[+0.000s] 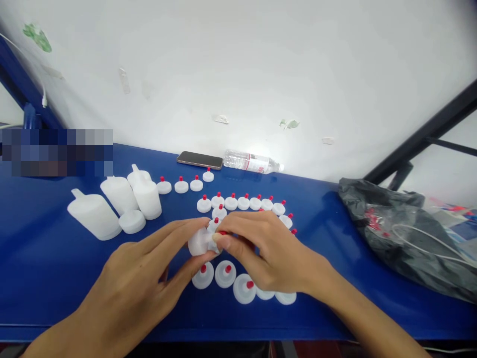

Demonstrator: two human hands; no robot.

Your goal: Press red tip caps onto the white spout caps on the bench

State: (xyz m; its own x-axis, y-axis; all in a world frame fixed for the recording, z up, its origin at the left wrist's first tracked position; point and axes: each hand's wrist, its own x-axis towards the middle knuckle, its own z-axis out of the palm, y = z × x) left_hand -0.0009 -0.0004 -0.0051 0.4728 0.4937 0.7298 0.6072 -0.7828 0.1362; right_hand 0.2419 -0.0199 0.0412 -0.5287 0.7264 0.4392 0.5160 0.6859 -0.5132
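Note:
My left hand (145,273) is closed around the wide base of a translucent white nozzle cap (198,242), held on its side above the table. The thumb and fingers of my right hand (272,253) pinch a small red tip cap (222,232) at the nozzle's narrow end; my fingertips partly hide it. Below and behind my hands, several white nozzle caps with red tips (225,274) stand on the blue table, and my right hand covers some of them.
Several white bottles (97,216) and a white lid (132,222) stand at the left. A phone (200,159) and a clear water bottle (248,162) lie by the wall. A black plastic bag (406,248) with small red pieces lies at the right.

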